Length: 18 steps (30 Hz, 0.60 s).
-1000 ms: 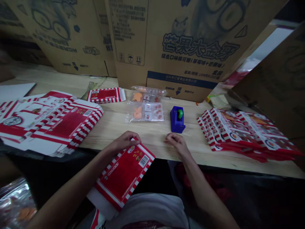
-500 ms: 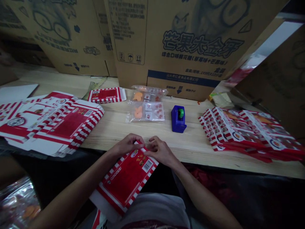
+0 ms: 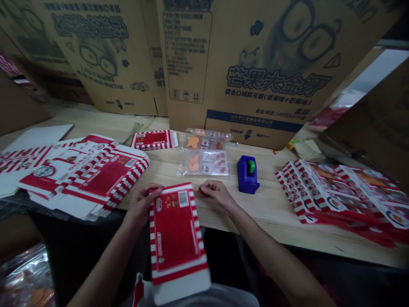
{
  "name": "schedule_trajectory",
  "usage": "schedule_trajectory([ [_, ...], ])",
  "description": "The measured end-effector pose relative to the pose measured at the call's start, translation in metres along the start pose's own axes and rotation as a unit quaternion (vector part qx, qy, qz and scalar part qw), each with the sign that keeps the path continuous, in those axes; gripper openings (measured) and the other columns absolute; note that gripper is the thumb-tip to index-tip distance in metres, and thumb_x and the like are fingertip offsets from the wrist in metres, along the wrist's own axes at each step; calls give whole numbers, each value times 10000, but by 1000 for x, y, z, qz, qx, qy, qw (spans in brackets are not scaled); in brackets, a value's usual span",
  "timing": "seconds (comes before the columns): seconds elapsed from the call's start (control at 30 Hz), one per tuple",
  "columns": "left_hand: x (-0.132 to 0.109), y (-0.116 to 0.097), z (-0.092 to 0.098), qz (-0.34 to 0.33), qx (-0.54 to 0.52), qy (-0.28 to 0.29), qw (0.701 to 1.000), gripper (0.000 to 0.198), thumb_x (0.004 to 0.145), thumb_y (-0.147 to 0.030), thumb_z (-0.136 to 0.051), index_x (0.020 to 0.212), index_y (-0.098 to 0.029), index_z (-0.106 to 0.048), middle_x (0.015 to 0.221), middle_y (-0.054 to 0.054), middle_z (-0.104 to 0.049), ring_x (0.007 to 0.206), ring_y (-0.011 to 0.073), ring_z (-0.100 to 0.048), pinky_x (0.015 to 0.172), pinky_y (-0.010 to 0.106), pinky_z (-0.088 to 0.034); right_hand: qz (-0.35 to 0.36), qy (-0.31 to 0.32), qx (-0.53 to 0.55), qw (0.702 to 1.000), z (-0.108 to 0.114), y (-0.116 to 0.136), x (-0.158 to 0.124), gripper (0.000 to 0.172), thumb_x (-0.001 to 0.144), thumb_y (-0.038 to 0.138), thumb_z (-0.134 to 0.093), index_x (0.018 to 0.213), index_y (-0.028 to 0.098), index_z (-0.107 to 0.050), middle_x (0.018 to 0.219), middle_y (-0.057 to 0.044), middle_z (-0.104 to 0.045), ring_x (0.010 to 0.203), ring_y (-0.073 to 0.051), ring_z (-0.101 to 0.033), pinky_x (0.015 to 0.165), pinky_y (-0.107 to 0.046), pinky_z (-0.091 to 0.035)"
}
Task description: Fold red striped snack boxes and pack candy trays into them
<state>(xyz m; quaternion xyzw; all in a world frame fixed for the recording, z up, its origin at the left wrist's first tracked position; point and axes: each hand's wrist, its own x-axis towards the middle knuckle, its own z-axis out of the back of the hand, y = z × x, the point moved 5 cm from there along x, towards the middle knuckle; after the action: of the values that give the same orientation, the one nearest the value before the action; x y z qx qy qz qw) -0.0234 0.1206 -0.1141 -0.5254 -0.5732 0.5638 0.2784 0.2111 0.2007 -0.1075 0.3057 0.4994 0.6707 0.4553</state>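
A red carton (image 3: 175,230) with red-and-white striped edges lies in front of my body, its barcode end away from me and a white flap at the near end. My left hand (image 3: 141,205) grips its upper left corner, thumb on the printed face. Just beyond the upper right corner is my right hand (image 3: 219,194), apart from the carton, with curled fingers closed together; anything inside them is too small or hidden to make out. A clear pack of orange and white sweets (image 3: 209,163) rests behind the hands, with a blue tape dispenser (image 3: 247,179) to its right.
Flat striped cartons (image 3: 105,175) are stacked at left, and filled window boxes (image 3: 338,192) pile up at right. Another red box (image 3: 153,140) lies near the back. Large brown cardboard cases (image 3: 223,98) wall off the table's rear. Clear bags (image 3: 28,277) sit low at left.
The carton has turned more upright and lies flatter to view. My left hand has moved left to its corner; my right hand has come off it and its fingers have curled. The view has shifted.
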Motion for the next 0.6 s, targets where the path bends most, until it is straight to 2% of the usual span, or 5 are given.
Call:
schedule_trajectory([
  [0.17,-6,17,57,-103,134,-145,975,390,631,-433,-746,856,-138,-624,803,59,-664,752,224,-649,715,347,-526,66,-115,-231,964,26,27,96,160,779,152,-546,897,146,-654,1016,-101,-661,986,-213,-576,884,-337,-435],
  [0.27,-13,12,55,-251,390,-124,877,472,721,-475,-663,1030,-120,-614,1076,176,-630,1071,354,-582,925,499,-459,64,-126,-328,934,29,38,139,256,776,101,-544,1005,131,-653,1184,-157,-606,1150,-262,-486,984,-391,-348],
  [0.37,-16,10,26,-356,547,1,758,863,649,-573,-710,1346,-142,-440,1414,241,-416,1352,428,-320,1067,585,-298,39,-95,-401,911,29,41,165,196,774,91,-550,924,121,-673,1065,-158,-657,1064,-273,-538,910,-373,-375],
  [0.47,-15,13,-13,-347,637,207,657,1250,471,-647,-781,1487,-175,-228,1541,245,-220,1428,454,-107,1104,644,-141,31,-44,-446,893,29,43,174,140,786,101,-549,825,145,-676,896,-98,-695,884,-226,-599,766,-291,-402],
  [0.6,-7,11,-53,-294,677,362,569,1288,464,-655,-760,1503,-167,-177,1564,260,-116,1432,464,-29,1077,693,-19,69,-6,-486,871,30,60,153,182,830,109,-512,938,138,-656,916,-98,-694,832,-216,-604,693,-271,-383],
])
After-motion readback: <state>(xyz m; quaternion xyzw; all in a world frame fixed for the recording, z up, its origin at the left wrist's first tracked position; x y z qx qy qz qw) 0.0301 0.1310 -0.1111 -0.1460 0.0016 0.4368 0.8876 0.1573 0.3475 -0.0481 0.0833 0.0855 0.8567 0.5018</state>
